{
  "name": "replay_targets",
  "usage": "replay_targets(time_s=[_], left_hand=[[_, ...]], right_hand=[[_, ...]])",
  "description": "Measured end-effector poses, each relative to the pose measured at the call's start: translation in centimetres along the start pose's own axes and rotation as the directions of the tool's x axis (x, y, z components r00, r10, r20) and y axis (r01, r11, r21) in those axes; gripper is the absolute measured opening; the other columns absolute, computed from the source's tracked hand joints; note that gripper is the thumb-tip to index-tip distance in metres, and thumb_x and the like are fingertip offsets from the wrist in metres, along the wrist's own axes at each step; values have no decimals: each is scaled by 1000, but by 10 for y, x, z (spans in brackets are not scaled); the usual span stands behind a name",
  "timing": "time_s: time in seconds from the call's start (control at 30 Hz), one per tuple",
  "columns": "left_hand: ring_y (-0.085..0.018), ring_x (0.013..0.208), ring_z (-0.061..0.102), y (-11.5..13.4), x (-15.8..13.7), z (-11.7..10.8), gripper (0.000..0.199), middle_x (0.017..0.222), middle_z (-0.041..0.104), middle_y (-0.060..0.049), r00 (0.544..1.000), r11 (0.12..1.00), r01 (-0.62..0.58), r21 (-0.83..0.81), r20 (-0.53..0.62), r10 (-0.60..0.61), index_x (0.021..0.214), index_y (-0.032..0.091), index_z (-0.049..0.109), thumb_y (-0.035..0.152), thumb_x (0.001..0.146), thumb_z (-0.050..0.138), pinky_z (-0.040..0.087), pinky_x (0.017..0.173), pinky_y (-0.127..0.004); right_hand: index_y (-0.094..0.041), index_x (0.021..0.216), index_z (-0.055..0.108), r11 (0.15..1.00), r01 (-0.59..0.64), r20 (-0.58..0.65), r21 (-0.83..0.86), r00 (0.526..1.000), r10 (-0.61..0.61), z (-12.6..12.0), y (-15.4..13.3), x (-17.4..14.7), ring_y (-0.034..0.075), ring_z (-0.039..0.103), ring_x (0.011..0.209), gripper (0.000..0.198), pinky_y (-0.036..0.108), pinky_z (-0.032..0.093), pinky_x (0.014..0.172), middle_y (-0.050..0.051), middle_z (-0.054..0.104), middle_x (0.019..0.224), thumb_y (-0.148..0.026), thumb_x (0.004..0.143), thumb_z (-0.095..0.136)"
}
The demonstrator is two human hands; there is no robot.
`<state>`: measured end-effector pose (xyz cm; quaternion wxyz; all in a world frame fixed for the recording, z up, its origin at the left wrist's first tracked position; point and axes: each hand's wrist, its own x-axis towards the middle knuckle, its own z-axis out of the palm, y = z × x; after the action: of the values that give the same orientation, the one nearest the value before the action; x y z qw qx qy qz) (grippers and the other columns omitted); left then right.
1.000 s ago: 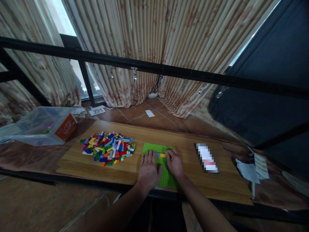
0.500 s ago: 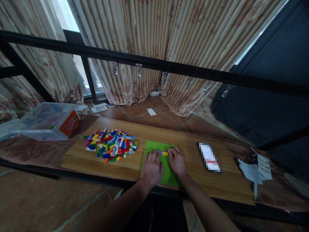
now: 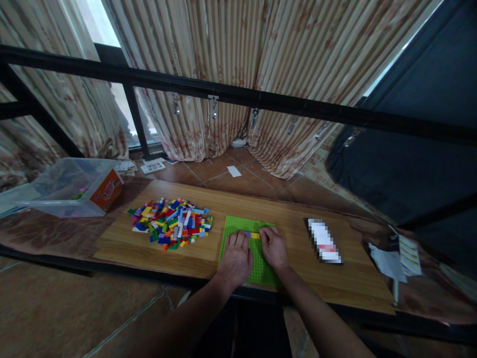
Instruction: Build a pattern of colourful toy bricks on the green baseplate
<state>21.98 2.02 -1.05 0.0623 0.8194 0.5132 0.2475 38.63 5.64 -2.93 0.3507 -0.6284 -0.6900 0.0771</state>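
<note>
A green studded baseplate lies on the wooden board under both hands. Near its far side runs a short row of yellow bricks, with a small purple brick at the row's left end. My left hand rests flat on the left part of the plate, fingers stretched forward and lying side by side, its fingertips beside the purple brick. At the other end of the row, my right hand has its fingers curled and pinched together. Those fingers hide whatever is between them.
Left of the plate lies a heap of mixed loose bricks. A clear plastic bin with an orange label stands farther left. To the right is a phone with a pixelated screen, and papers beyond it. A black rail crosses behind.
My left hand has shifted very slightly to the right on the plate. My right hand keeps its pinch at the right end of the row.
</note>
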Motion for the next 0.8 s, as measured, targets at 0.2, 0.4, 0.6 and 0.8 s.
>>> replay_targets(time_s=[0.2, 0.4, 0.6, 0.8], left_hand=[[-30, 118, 49, -3, 3, 0, 40, 125, 57, -16, 998, 999, -49, 11, 26, 49, 123, 9, 55, 23, 87, 45, 40, 105, -47], [-31, 122, 48, -4, 3, 3, 42, 127, 56, -18, 996, 996, -84, 36, 31, 83, 124, 6, 54, 24, 87, 46, 40, 106, -47], [-29, 128, 45, -6, -1, 1, 43, 132, 55, -16, 998, 998, -67, -20, 9, 67, 129, 9, 51, 23, 88, 45, 41, 108, -46], [-28, 128, 46, -13, -3, -1, 46, 133, 53, -17, 997, 982, 40, -186, -58, -52, 131, 9, 48, 19, 86, 48, 41, 109, -47]], right_hand=[[-20, 88, 67, 1000, 1, 1, -9, 1000, -1, 0, -1, -1, 22, 58, 86, 33, 35, 45, 82, 9, 64, 87, -35, 95, 38], [-20, 89, 67, 1000, 8, 0, -17, 1000, -8, 0, -3, -1, 21, 57, 85, 31, 35, 45, 81, 8, 63, 86, -33, 95, 39], [-19, 88, 67, 999, 23, -9, -23, 1000, -23, -1, -3, -1, 21, 57, 84, 34, 34, 46, 81, 9, 62, 87, -35, 96, 37], [-20, 88, 66, 1000, 16, -23, -12, 1000, -16, 0, -1, -1, 22, 58, 84, 38, 36, 46, 82, 8, 63, 87, -36, 97, 33]])
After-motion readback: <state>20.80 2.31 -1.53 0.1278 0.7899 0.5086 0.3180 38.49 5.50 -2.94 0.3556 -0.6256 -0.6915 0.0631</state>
